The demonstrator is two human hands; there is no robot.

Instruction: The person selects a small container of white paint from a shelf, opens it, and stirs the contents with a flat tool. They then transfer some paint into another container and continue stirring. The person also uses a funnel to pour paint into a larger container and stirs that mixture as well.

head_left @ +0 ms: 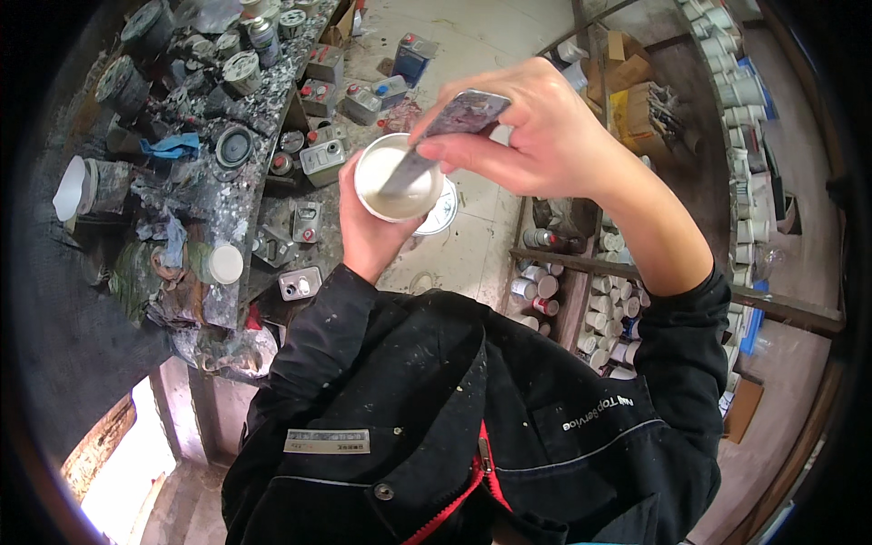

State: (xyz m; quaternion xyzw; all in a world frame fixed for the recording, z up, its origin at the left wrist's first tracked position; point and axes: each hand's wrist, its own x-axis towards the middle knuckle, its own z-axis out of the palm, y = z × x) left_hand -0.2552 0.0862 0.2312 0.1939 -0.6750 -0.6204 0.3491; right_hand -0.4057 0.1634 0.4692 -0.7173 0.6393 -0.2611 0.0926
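Note:
My left hand [368, 236] is closed round a white cup [412, 192] of creamy white liquid at the centre. A flat, paint-stained metal spatula [461, 116] is gripped in my right hand [531, 127], its lower end dipped into the liquid. Below the cup, a larger white round container or lid [440, 217] is partly hidden by the cup and my left hand.
A paint-spattered bench [254, 109] on the left holds tubs, cans and rags. Metal containers [322, 162] stand under and beside it. On the right, wooden shelving [567, 260] holds many small pots [597, 322], with cardboard boxes [618, 64] farther back.

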